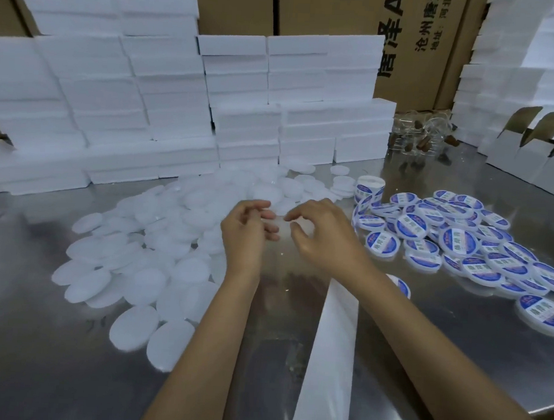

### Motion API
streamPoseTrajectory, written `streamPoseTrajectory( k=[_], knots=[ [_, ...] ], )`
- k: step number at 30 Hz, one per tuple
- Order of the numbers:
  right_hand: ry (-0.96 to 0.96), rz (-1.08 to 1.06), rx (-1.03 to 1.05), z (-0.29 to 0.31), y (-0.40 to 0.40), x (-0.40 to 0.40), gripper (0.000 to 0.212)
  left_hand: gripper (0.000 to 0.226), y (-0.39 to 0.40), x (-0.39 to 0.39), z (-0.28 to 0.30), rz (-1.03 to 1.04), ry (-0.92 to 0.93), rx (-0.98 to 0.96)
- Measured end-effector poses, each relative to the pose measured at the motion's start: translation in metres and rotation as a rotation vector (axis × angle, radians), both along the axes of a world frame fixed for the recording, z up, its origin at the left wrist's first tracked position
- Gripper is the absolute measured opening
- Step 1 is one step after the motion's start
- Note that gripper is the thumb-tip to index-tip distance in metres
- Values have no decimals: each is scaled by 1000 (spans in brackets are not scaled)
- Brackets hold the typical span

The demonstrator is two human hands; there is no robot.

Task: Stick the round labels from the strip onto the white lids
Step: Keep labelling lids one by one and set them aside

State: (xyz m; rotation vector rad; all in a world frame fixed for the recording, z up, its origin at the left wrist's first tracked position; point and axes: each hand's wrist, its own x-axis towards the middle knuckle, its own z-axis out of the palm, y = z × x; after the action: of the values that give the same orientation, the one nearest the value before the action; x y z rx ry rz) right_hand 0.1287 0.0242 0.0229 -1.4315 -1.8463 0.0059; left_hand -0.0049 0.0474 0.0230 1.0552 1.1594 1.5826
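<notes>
Nearest to me a long white strip [330, 348] hangs off the near edge of the shiny metal table [56, 359] and runs away under the person's right arm; the part I can see is bare, with one blue round label [401, 285] peeking out beside that arm. To the left lies a big heap of plain white lids [133, 267], spread out and lying on top of each other. A bit farther, in the middle, the two hands meet above the table; the left hand [247, 232] has its fingers curled, and the right hand [319, 234] has its finger and thumb bent in a narrow pinch; there is something pale between them, maybe a lid, but it is too blurry, so I cannot tell what either hand holds. On the right sits a pile of finished lids [458, 243] with blue labels, and just past it a roll of labels [369, 187] stands on end. Far back are stacks of white foam boxes [147, 93] and brown cartons [412, 50].

What could go wrong, I think: the label could land off the middle or wrinkle if it touches down too soon; the sticky side could catch a finger; the loose strip could slide off the table.
</notes>
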Motion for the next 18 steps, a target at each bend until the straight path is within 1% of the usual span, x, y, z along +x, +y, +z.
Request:
streamPoseTrajectory(
  k=[3, 7, 10, 12, 14, 18],
  knots=[
    [17, 52, -32, 8, 23, -28, 24, 37, 4, -19, 11, 191, -138, 92],
    [-19, 101, -80, 5, 56, -59, 25, 37, 10, -45, 14, 320, -256, 59],
    [-79, 100, -148, -3, 71, -71, 14, 35, 13, -55, 13, 361, -317, 0],
    [-79, 96, -163, -6, 76, -73, 6, 34, 14, -58, 13, 374, -335, -34],
    [1, 109, -176, -6, 78, -71, 4, 34, 15, -60, 13, 373, -342, -52],
    [385, 109, -249, 5, 71, -59, 9, 35, 13, -60, 14, 332, -319, -27]
  ],
)
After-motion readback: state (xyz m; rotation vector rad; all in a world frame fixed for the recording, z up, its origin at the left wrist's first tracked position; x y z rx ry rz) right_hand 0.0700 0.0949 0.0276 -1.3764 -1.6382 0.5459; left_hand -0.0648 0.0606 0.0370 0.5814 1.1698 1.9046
